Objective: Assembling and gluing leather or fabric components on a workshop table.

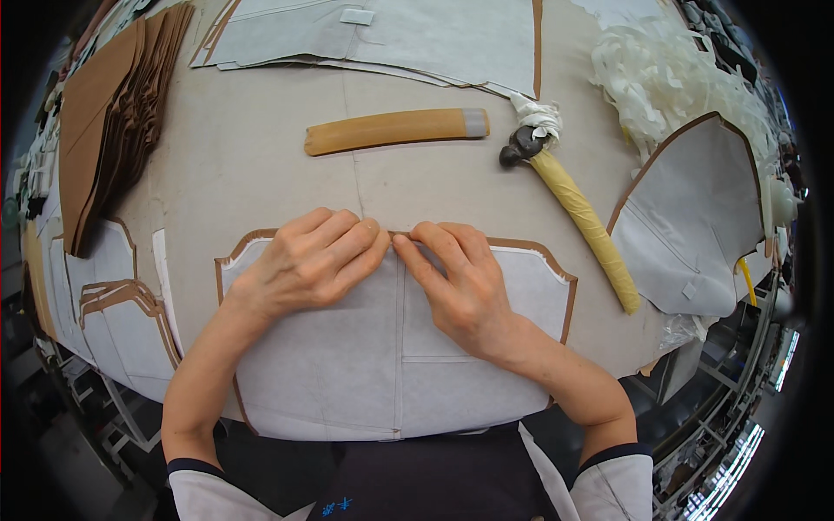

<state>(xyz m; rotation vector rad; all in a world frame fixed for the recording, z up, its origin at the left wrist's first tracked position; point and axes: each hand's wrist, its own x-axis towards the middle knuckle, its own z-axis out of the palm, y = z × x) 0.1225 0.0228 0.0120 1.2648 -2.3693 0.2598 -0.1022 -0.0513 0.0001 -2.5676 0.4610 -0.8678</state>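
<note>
A large pale grey sewn panel (pixel 321 373) with a brown border lies before me, its wrong side apparently up. A stitched seam runs down its middle. My left hand (pixel 304 262) has its fingers curled over the brown far edge, left of that seam. Just right of the seam, my right hand (pixel 465 293) pinches the same edge, thumb against fingers. The fingertips of both hands almost meet at the seam and hide part of the border there.
Beyond the panel lie a tan-wrapped flat bar (pixel 391 132) and a hammer (pixel 578 204) with a yellow-wrapped handle. Brown pieces (pixel 109 122) are stacked at left, near bordered panels (pixel 130 334). More panels (pixel 417 39) lie at the back; a curved panel (pixel 695 217) and white strips (pixel 669 78) lie right.
</note>
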